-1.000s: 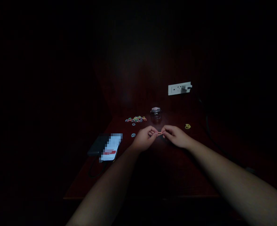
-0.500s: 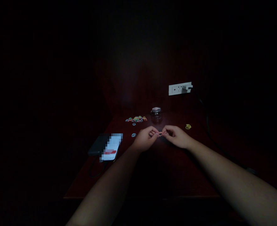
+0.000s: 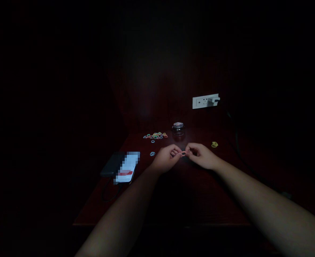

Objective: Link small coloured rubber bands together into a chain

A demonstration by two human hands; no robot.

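Between my fingertips is a small pinkish-orange elastic band [image 3: 183,154], looped like a ring. My left hand [image 3: 167,158] pinches its left side, and my right hand [image 3: 201,155] pinches its right side. Both hands are closed over the middle of the dark red table [image 3: 189,200]. Left of my left hand lie a few light blue bands [image 3: 152,154], with a single blue band [image 3: 152,141] farther back. Behind them spreads a pile of mixed-colour bands [image 3: 156,136]. To the right of my right hand sits a small bunch of yellow bands [image 3: 214,144].
A clear lidded jar [image 3: 178,129] stands behind my hands. At the left lie a lit phone [image 3: 127,167] and a dark flat block [image 3: 111,165] with a cable. On the back wall is a socket [image 3: 204,101] with a plug; a dark cable [image 3: 237,139] runs down the right side.
Both hands keep their pinch on the band, whose loop has turned slightly between the fingertips. The whole view has shifted a touch; nothing else has visibly moved.
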